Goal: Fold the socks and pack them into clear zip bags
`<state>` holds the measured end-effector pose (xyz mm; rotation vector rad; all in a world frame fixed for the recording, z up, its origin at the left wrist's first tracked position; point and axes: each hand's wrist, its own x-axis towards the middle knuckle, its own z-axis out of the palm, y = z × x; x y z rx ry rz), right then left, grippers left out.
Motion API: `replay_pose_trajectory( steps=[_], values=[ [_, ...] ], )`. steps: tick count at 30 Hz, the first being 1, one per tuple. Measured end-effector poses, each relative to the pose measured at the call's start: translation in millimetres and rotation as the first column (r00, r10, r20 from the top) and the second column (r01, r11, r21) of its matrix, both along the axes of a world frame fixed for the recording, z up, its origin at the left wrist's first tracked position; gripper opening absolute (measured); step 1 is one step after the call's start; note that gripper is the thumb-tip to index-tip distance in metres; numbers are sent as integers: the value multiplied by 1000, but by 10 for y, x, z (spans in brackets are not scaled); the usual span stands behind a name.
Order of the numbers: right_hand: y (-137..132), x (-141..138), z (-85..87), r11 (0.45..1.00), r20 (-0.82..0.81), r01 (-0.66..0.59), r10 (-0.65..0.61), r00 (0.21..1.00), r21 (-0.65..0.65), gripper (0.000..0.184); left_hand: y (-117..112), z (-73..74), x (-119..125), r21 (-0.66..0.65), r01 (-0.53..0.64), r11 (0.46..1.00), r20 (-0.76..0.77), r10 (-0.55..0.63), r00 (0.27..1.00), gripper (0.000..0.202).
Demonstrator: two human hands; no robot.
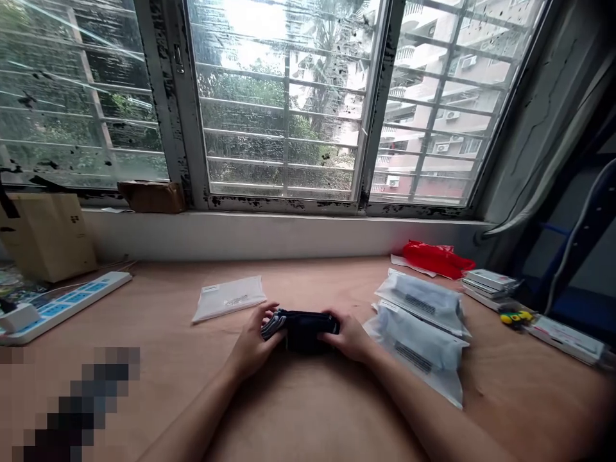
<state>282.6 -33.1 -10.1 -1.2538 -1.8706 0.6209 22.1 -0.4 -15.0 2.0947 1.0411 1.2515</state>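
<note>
A folded dark navy garment point(307, 330) is gripped between my two hands, just above or on the wooden table. Its exact kind cannot be made out. My left hand point(257, 337) closes on its left end, where grey and white layered edges show. On the right end, my right hand point(346, 333) holds it with the thumb in front and the fingers behind. Beyond my left hand lies a flat frosted plastic bag point(228, 299). To the right of my right hand are two filled frosted bags point(423, 350), overlapping, with bluish-grey contents and dark printed labels.
A white and blue power strip point(77, 304) and a cardboard box point(48, 237) stand at the left. A red plastic bag point(436, 258), stacked flat packs point(491, 282), a yellow and black item point(516, 318) and a white box point(568, 337) lie at the right. Windows rise behind the table.
</note>
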Motion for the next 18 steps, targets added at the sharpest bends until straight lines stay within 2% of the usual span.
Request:
replay_pose_trajectory(
  steps=[5,9,13,16,18],
  values=[
    [5,5,-38,996,-31,27,-24,999,86,33,-4,5,-25,263,36,964,-66,-19,998,34],
    [-36,26,-23,993,-63,17,-10,998,117,45,-8,34,-42,372,100,923,-161,-42,986,21],
    [-50,12,1,986,-32,23,-18,999,164,41,-47,82,-45,477,39,878,-152,39,988,9],
    [-45,0,0,981,-5,18,-18,1000,191,38,-81,122,-43,554,6,833,-141,86,986,7],
    [-41,-3,-8,980,2,15,-16,1000,197,39,-95,142,-41,571,-11,821,-136,108,985,7]
  ],
)
